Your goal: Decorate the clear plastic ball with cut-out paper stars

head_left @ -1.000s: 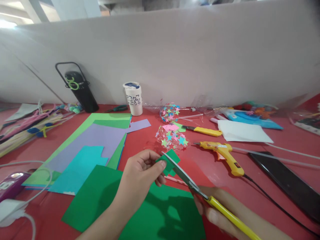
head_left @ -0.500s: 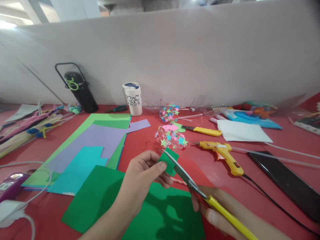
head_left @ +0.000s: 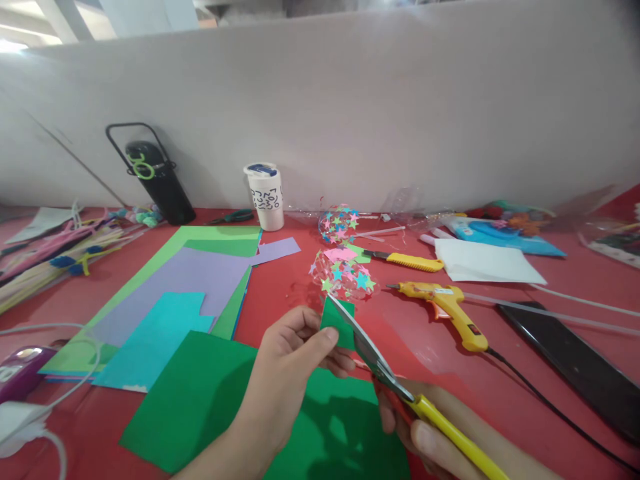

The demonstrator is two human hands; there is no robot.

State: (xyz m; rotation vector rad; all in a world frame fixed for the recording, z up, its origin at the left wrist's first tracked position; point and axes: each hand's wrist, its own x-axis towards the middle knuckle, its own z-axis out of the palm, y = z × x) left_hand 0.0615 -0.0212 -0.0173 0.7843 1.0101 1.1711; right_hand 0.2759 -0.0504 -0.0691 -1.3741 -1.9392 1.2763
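My left hand (head_left: 295, 360) pinches a small green paper piece (head_left: 336, 325) between thumb and fingers. My right hand (head_left: 430, 427) grips scissors (head_left: 373, 357) with a yellow handle and a red one, their blades lying across the green piece. Whether the blades are cutting into it, I cannot tell. Below both hands a large dark green sheet (head_left: 195, 400) lies on the red table. Just beyond the blade tips sits a clear ball of star confetti (head_left: 345, 275), with a second confetti ball (head_left: 339, 225) behind it.
To the right lie a yellow glue gun (head_left: 445, 303), a yellow cutter knife (head_left: 410, 261) and a black phone-like slab (head_left: 565, 360). Purple paper (head_left: 210, 277) and turquoise paper (head_left: 155, 340) are stacked on the left. A white cup (head_left: 266, 197) and a black bottle (head_left: 160, 183) stand at the back.
The small green piece has turned slightly in my left hand and sits more upright. The scissors have shifted a little along with it.
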